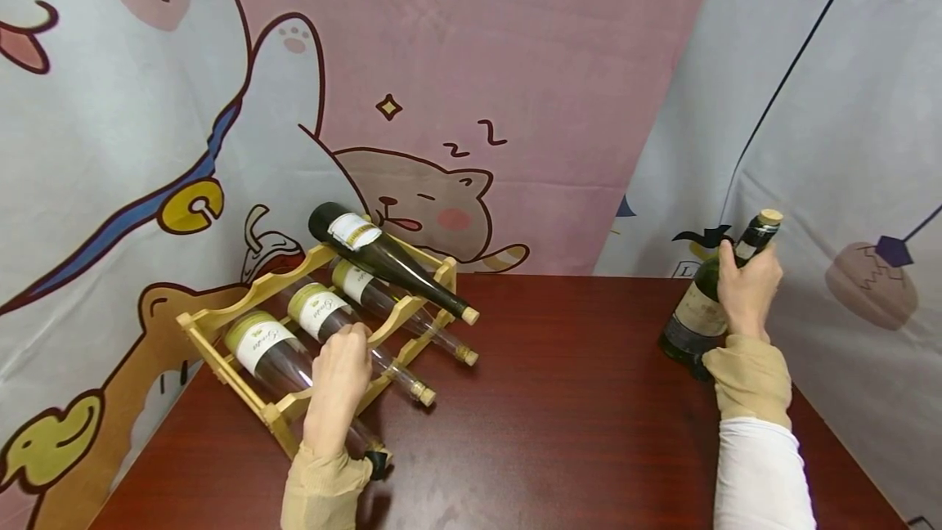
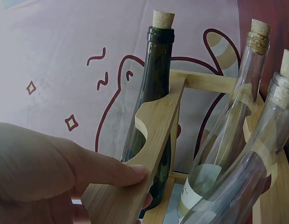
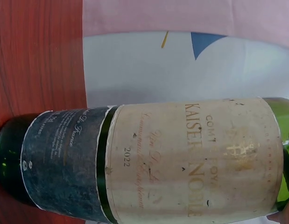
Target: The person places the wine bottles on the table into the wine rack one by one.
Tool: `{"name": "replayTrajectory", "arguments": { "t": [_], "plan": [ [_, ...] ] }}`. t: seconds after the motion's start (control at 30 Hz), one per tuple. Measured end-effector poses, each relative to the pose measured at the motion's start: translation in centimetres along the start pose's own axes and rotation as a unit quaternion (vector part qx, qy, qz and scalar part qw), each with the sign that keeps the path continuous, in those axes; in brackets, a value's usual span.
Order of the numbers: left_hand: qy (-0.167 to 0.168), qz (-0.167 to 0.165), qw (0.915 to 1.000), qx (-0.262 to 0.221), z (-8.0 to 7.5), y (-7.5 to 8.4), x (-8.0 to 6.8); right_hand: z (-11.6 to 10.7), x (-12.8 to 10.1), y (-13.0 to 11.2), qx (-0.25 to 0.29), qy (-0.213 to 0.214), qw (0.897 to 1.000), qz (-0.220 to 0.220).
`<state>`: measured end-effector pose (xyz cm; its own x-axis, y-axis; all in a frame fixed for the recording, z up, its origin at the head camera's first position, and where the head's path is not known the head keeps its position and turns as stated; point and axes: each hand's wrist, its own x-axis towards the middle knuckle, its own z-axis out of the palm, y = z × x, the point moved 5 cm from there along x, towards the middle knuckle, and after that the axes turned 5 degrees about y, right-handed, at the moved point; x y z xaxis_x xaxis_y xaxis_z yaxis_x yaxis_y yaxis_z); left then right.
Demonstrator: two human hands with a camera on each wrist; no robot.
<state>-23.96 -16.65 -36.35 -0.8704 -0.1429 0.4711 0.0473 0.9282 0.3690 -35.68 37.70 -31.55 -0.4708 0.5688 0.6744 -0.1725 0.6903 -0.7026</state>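
My left hand (image 1: 342,379) grips the front upper rail (image 2: 158,126) of a light wooden wine rack (image 1: 253,294), its thumb lying along the top. A dark green corked bottle (image 1: 390,260) lies across the rack's upper tier at the far end. Below it, clear corked bottles with white labels, a near one (image 1: 265,346), a middle one (image 1: 320,313) and a far one (image 1: 361,280), lie in the lower tier. At the right, my right hand (image 1: 749,285) holds a green wine bottle (image 1: 695,313) around its neck and shoulder. This corked bottle leans slightly, its base at the tabletop.
The dark red wooden table (image 1: 559,399) stretches between the rack and the right-hand bottle. Behind it hangs a printed cloth (image 1: 552,105) with cartoon animals, and a pale cloth (image 1: 846,170) borders the right side. Bottle necks stick out past the rack's front.
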Motion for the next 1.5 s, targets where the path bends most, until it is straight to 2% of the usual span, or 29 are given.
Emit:
{"name": "replayTrajectory", "arguments": {
  "t": [0.47, 0.63, 0.97, 1.3, 1.5],
  "plan": [
    [0.006, 0.006, 1.0000, -0.003, 0.0, 0.0, 0.0, 0.1, -2.0, -4.0, 0.053, 0.021, 0.998, -0.018],
    [0.002, 0.002, 1.0000, -0.004, -0.1, 0.0, 0.0, -0.1, -2.6, -5.3, 0.073, 0.032, 0.997, -0.011],
    [-0.002, -0.001, 1.0000, -0.004, 0.0, 0.0, 0.1, -0.2, -4.4, -7.7, 0.124, 0.021, 0.992, 0.010],
    [0.000, 0.003, 1.0000, -0.004, 0.0, 0.0, 0.1, 0.2, -6.6, -9.3, 0.174, 0.014, 0.984, 0.034],
    [0.001, 0.003, 1.0000, -0.003, 0.0, 0.0, 0.0, 0.4, -8.3, -10.0, 0.215, 0.010, 0.975, 0.060]
  ]
}}
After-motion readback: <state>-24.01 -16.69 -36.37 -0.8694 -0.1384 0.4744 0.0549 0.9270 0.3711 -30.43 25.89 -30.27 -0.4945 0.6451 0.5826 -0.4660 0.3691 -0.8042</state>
